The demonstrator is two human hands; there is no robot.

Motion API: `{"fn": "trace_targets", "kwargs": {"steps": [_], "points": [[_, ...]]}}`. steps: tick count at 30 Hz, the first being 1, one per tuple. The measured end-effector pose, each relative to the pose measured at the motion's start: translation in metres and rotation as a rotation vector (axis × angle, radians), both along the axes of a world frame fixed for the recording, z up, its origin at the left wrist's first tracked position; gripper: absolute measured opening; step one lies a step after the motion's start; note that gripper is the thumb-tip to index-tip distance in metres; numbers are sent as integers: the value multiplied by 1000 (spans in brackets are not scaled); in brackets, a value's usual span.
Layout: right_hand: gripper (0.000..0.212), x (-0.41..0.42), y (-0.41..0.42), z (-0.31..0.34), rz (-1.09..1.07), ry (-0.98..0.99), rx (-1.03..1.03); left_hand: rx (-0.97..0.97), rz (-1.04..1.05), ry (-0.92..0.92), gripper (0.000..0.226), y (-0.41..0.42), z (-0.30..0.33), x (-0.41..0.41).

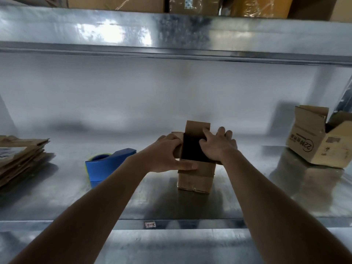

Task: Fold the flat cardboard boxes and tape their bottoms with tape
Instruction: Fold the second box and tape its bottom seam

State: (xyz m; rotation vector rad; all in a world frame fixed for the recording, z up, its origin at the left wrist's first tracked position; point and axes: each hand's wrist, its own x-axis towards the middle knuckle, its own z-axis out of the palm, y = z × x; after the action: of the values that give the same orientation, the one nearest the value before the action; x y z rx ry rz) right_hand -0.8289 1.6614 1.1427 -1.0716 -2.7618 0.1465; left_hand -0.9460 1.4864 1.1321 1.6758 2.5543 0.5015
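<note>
I have the small box standing mid-shelf, open end up: left hand grips its left wall to steady it, right hand presses flaps, fingers fairly straight; tape dispenser waits just left.

Your single head camera looks forward and slightly down into a metal shelf bay, close enough that both your forearms fill the lower frame; the shelf above spans the top.
</note>
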Motion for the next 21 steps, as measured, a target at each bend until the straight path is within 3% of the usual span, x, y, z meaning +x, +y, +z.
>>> {"fn": "trace_targets", "kwargs": {"steps": [12,16,21], "points": [[59,-19,6,1,-87,-19,-43,13,-2,-17,63,1,5,1],[64,-3,3,6,-27,23,-93,52,14,-52,77,0,-2,6],[42,35,-9,5,107,158,-24,83,88,-55,98,5,-12,34]]}}
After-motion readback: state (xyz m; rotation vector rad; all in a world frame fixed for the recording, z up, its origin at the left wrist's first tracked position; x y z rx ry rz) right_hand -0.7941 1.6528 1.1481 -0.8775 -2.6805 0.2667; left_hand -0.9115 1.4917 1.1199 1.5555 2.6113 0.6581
